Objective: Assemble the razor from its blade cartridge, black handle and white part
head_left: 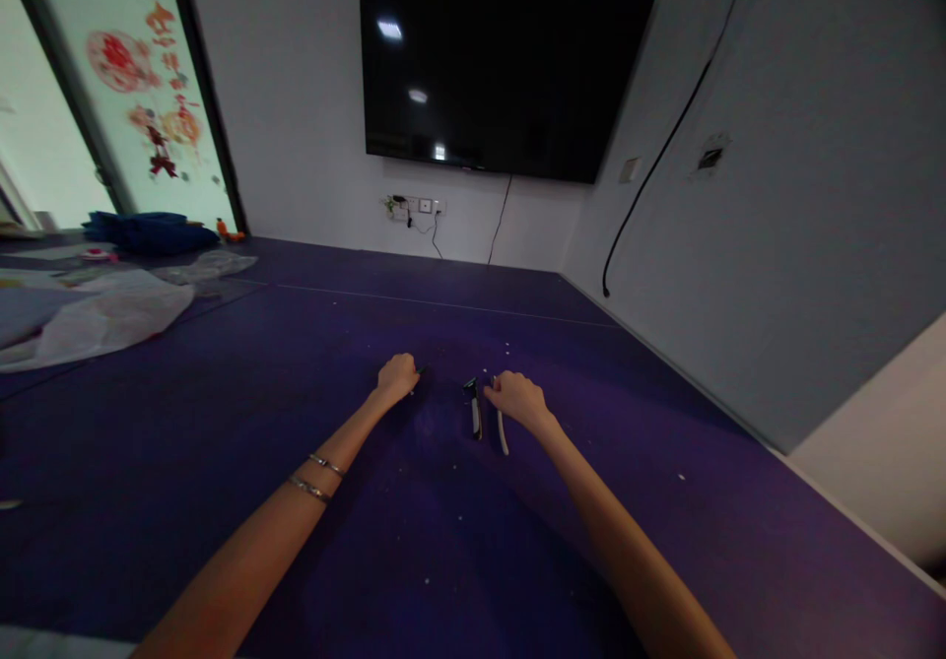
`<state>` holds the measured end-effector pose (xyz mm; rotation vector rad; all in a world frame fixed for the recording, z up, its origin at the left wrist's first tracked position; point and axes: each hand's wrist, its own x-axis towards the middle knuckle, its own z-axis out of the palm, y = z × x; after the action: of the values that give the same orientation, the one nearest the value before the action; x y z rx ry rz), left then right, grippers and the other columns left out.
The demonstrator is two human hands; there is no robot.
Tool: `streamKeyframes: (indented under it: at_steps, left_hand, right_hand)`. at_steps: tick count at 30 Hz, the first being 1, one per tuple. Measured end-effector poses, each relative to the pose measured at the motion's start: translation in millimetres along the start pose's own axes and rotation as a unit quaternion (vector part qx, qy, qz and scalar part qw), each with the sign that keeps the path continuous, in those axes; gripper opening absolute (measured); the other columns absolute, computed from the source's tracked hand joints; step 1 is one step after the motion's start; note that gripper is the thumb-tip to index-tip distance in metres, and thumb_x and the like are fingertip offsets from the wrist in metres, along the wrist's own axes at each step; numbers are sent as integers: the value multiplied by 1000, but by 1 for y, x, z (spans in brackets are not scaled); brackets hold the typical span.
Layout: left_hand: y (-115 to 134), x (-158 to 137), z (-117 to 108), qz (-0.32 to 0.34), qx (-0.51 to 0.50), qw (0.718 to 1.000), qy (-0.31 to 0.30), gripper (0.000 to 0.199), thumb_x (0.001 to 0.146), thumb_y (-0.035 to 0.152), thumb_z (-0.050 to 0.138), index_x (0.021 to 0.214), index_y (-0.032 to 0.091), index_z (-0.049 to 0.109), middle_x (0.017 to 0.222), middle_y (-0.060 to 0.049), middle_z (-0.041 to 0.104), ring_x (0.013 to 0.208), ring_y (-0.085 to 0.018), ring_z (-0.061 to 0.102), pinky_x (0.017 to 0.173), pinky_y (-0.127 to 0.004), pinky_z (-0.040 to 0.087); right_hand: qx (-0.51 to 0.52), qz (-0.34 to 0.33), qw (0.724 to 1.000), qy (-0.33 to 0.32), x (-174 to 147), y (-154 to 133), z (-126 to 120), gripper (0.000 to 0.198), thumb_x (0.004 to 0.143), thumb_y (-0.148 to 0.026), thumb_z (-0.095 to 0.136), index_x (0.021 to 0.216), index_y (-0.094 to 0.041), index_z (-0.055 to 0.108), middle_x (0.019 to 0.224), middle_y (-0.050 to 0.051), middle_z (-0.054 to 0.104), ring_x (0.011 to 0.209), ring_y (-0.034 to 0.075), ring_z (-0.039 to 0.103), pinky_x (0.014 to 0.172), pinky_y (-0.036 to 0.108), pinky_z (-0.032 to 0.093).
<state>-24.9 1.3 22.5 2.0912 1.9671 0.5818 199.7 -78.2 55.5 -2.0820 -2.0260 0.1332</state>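
My left hand [398, 375] is closed in a loose fist just above the purple surface [340, 541]. A small dark tip pokes out at its fingers; the rest of what it holds is hidden. My right hand [520, 397] is closed on a slim tool with a pale curved handle [504, 434], whose lower end sticks out below the fingers. Its upper end is mostly covered, so its kind does not show. Between my hands, nearer the right one, lies a razor [475, 413] with a dark head and a black-and-white handle.
Small white bits are scattered about the purple surface. Clear plastic sheeting [118, 314] and a dark blue cloth bundle [152, 232] lie at the far left. A television [503, 68] hangs on the wall ahead, and a black cable [657, 157] hangs at the right.
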Motion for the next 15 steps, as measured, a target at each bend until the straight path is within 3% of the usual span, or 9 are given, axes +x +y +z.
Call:
streamKeyframes:
  at_steps: [8, 11, 15]
  left_hand:
    - [1, 5, -2, 42, -55, 998, -13, 20, 69, 11, 51, 71, 13, 71, 74, -11, 68, 73, -19, 62, 67, -25, 43]
    - [8, 8, -4, 77, -89, 992, -41, 17, 68, 16, 55, 70, 15, 72, 69, -6, 68, 68, -16, 61, 62, -22, 41]
    - [25, 3, -7, 134, -192, 964, -128, 16, 65, 21, 57, 67, 14, 71, 57, -2, 63, 54, -12, 53, 54, -21, 38]
  right_hand:
    - [59, -33, 997, 31, 9, 17, -11, 31, 79, -39, 46, 81, -19, 69, 82, 9, 67, 79, 24, 63, 66, 31, 44]
    - [134, -110, 984, 36, 14, 19, -10, 26, 79, -32, 48, 86, -19, 69, 81, 7, 68, 76, 18, 62, 68, 26, 44]
    - [237, -213, 947, 39, 17, 17, -5, 26, 78, -28, 51, 96, -17, 67, 84, 5, 68, 74, 13, 60, 70, 23, 44]
